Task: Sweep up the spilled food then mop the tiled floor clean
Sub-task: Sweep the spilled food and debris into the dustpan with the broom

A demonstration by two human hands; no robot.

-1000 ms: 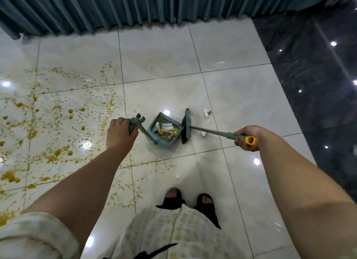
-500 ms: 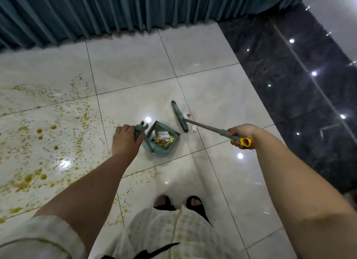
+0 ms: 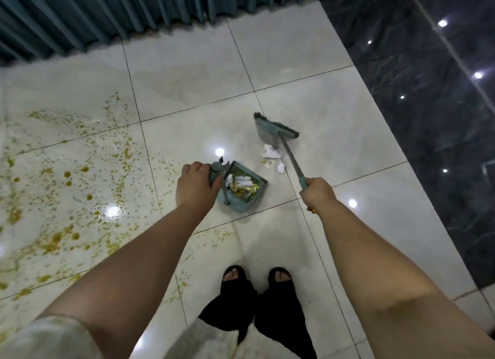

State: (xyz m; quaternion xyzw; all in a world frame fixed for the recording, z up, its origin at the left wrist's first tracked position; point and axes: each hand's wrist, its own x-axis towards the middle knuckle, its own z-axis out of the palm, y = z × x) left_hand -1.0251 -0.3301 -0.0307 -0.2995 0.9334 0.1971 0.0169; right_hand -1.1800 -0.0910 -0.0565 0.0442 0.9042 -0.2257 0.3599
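Teal dustpan (image 3: 245,195) flat on pale tiles (image 3: 334,133), loaded with paper and yellow bits, its handle clenched in left hand (image 3: 197,183). Right hand (image 3: 317,192) wrapped round broom (image 3: 269,129) shaft, head down on tile beyond pan. White scraps (image 3: 272,153) loose between head and pan. Yellow spill (image 3: 53,184) spattered over tiles well left of pan.

Soft, even light on a glossy floor, seen through a wide-angle bend.
Round lamp reflections glare white on the pale tiled floor (image 3: 187,72) at centre and 9 o'clock, and show as pinpoints on the dark marble (image 3: 428,117) at 2 o'clock. Shadows are faint. Tile lines bow toward the edges, and the curtain (image 3: 107,15) at 11 o'clock is dim.
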